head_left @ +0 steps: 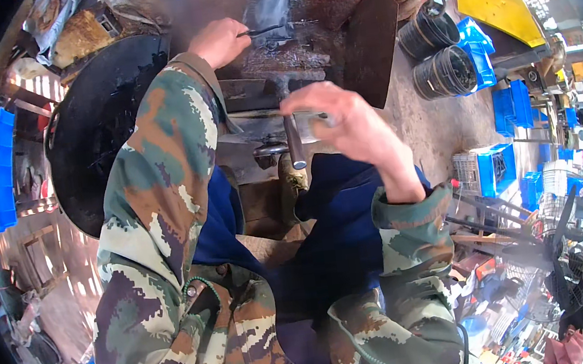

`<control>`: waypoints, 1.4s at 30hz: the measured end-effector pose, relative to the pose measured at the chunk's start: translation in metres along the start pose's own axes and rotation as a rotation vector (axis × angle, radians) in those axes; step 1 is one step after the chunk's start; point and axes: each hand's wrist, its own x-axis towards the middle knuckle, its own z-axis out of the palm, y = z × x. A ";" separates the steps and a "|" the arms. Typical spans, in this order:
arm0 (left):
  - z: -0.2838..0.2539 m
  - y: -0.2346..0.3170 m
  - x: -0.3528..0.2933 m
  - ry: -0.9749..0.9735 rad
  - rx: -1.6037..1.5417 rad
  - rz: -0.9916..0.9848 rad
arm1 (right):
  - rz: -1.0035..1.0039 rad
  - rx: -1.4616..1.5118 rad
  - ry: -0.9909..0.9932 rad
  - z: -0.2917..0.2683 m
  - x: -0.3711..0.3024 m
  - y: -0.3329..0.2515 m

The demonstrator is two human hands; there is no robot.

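My left hand [220,43] is closed around the end of a thin dark rod [263,30], which points right over the sooty metal work surface [283,58]. Bluish-white smoke or glare [270,8] shows just behind the rod. My right hand [348,118] is slightly blurred and hovers with curved fingers, a gap showing between them and the thumb. Right beside its fingertips a hammer [294,142] rests with its handle toward me; its head lies at the edge of the work surface. Nothing shows in the right hand.
A large round black pan [106,125] stands at my left. A rusty metal plate [371,48] rises on the right of the work surface. Black buckets [444,72], blue crates [497,170] and a yellow panel [500,14] are farther right. My knees are just below the work surface.
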 end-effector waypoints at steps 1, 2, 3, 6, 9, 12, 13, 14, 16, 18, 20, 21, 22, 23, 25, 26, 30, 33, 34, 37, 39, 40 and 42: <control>0.003 -0.004 0.002 -0.034 -0.050 0.031 | 0.111 0.050 0.031 -0.006 0.002 0.004; 0.007 -0.007 0.001 -0.033 -0.050 0.027 | 0.221 0.099 0.062 -0.010 0.005 0.008; 0.010 -0.008 0.002 0.016 -0.069 0.019 | 0.363 0.165 0.121 -0.012 0.009 0.014; 0.008 -0.009 0.008 0.111 -0.147 -0.022 | 0.449 0.253 0.284 -0.012 0.028 0.037; -0.004 0.010 0.014 0.123 -0.386 -0.030 | 0.462 0.383 0.386 -0.011 0.041 0.053; -0.011 0.041 0.004 0.051 -0.664 -0.015 | 0.494 0.488 0.449 -0.008 0.052 0.053; -0.016 0.055 0.001 0.014 -0.742 -0.047 | 0.478 0.577 0.491 -0.010 0.056 0.053; -0.020 0.062 -0.006 -0.022 -0.816 -0.091 | 0.461 0.676 0.523 -0.006 0.063 0.048; -0.023 0.069 -0.013 -0.062 -0.854 -0.107 | 0.449 0.775 0.593 0.001 0.072 0.042; -0.021 0.076 -0.015 -0.143 -0.974 -0.121 | 0.341 0.941 0.561 0.002 0.076 0.044; -0.020 0.079 -0.015 -0.175 -0.992 -0.123 | 0.369 0.927 0.601 0.003 0.074 0.046; -0.022 0.073 -0.017 -0.182 -1.015 -0.140 | 0.369 0.949 0.616 0.007 0.076 0.044; -0.022 0.072 -0.015 -0.198 -1.044 -0.148 | 0.372 0.961 0.642 0.006 0.076 0.045; -0.024 0.070 -0.013 -0.199 -1.046 -0.146 | 0.373 0.959 0.642 0.004 0.074 0.045; -0.027 0.063 -0.009 -0.138 -0.845 -0.194 | 0.421 0.904 0.641 -0.001 0.070 0.046; -0.025 0.057 -0.007 -0.140 -0.848 -0.195 | 0.425 0.902 0.641 -0.003 0.067 0.046; -0.004 0.023 0.004 0.124 -0.755 -0.258 | 0.494 0.928 0.585 -0.007 0.058 0.045; 0.007 -0.011 0.016 0.102 -0.558 -0.155 | 0.513 0.966 0.548 -0.006 0.056 0.041; 0.008 -0.015 0.019 -0.026 -0.470 -0.105 | 0.518 0.970 0.536 -0.006 0.054 0.040; 0.019 -0.014 0.019 -0.179 -0.416 -0.025 | 0.523 0.971 0.517 -0.006 0.050 0.040; 0.023 -0.004 0.018 -0.195 -0.452 0.002 | 0.527 0.965 0.514 -0.008 0.046 0.042; 0.023 -0.007 0.017 -0.194 -0.450 -0.002 | 0.537 0.947 0.506 -0.008 0.047 0.041; 0.022 -0.015 0.014 -0.093 -0.343 0.161 | 0.546 0.933 0.495 -0.006 0.049 0.037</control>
